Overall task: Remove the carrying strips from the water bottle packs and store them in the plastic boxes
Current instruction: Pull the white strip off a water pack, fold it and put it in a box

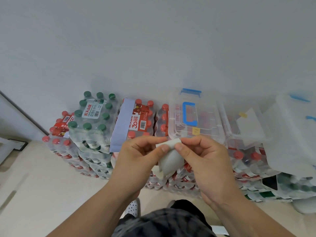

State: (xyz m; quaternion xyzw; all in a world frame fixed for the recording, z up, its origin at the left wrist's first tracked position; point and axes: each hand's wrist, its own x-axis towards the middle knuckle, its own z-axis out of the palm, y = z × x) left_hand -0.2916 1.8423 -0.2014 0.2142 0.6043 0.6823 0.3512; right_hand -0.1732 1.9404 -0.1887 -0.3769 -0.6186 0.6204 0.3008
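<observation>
My left hand [136, 157] and my right hand [203, 158] both pinch a folded white carrying strip [169, 159] in front of the stacked packs. Its loop hangs down between my thumbs. A red-capped water bottle pack [142, 120] with a pale lilac strip [122, 124] across its top lies just beyond my left hand. A clear plastic box [195, 117] with a blue handle and closed lid rests on the packs behind my right hand. A second clear box [246, 127] to its right holds white strips.
A green-capped pack [93, 117] tops the stack at left, with more red-capped packs [58, 142] beside it. White lids or boxes [294, 134] lean at far right. A white wall rises behind. Beige floor lies at left, and my white shoe [133, 206] shows below.
</observation>
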